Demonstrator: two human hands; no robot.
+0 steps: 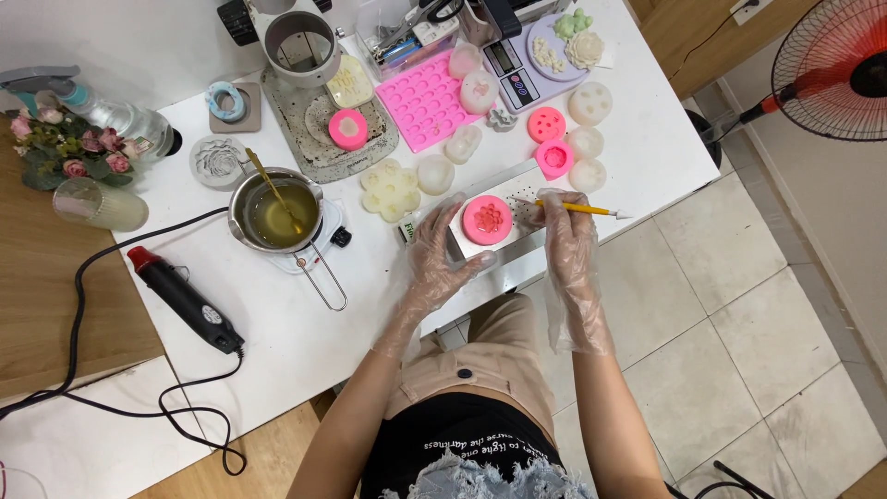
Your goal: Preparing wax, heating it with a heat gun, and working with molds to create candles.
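Left hand (434, 254) steadies the metal tray (531, 189) w/ a loose, unclenched grip; pink mould (487, 219) sits on it, centre of worktop (305, 333). Right hand (565, 217) pinches a yellow tool (582, 209). Best approach: keep tray pinned, work tip gently.

Left hand (442, 254) steadying pink mould (487, 219), right hand (565, 225) holding yellow stick (580, 209)

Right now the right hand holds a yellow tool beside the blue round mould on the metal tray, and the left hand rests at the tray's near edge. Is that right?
Not quite: the round mould is pink, not blue, as the head view shows. The rest stands: the right hand holds the yellow tool beside it on the metal tray, and the left hand rests at the tray's near edge.
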